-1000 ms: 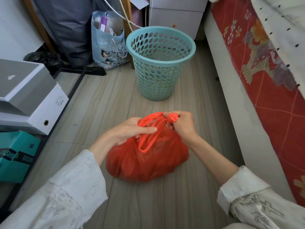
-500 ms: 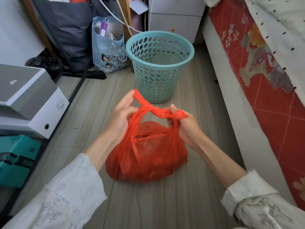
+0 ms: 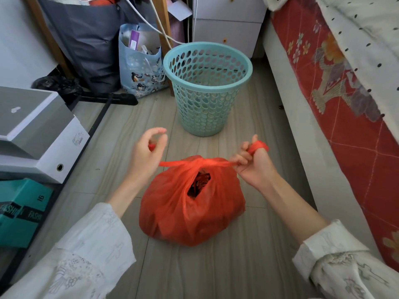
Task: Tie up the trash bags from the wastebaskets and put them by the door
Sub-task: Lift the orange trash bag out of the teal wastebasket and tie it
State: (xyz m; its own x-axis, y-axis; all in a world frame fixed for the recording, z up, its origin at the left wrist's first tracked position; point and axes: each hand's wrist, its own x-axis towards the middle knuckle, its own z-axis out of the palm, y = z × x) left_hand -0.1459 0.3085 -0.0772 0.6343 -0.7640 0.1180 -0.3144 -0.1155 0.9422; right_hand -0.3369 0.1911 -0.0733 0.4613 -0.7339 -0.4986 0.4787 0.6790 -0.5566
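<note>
A full red trash bag [image 3: 190, 208] sits on the wooden floor in front of me. Its two handles are crossed into a knot at the top, with a small gap below it showing dark contents. My left hand [image 3: 149, 152] grips the left handle end and my right hand [image 3: 253, 162] grips the right one, which is wrapped over a finger. Both handles are stretched taut sideways. Just beyond the bag stands a teal perforated wastebasket [image 3: 207, 89], with no bag inside it.
A bed with a red patterned cover [image 3: 336, 100] runs along the right. White and grey boxes [image 3: 36, 134] and a teal box [image 3: 19, 212] are stacked at the left. A blue penguin bag [image 3: 140, 67], a dark bag and a white drawer unit [image 3: 226, 24] stand behind the wastebasket.
My hands crossed the handles above the bag, then pulled apart sideways. The knot has drawn down tight onto the bag's top.
</note>
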